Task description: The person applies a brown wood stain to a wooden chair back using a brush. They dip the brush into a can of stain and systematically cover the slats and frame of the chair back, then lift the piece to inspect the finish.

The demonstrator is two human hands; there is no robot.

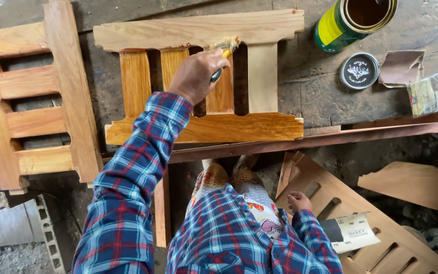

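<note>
Brushing finish onto the slatted panel

I'm watching the left hand (196, 76) closing around a brush (224, 48), working the slatted wooden panel (198, 30) on the bench. The right hand (299, 202) is resting loosely, empty, on a leaning board (381, 238). I judge the pale slat (262, 76) needs coating next, likely after reloading from the open tin (353, 20).

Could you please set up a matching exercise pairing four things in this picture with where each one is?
Things:
1. brush
2. open can
3. round lid
4. sandpaper sheet

Places:
A. flat on the bench, just below the can
B. on the slotted board at lower right
C. in the left hand, on the slatted panel
D. top right corner of the bench

Pairs: 1-C, 2-D, 3-A, 4-B
</note>
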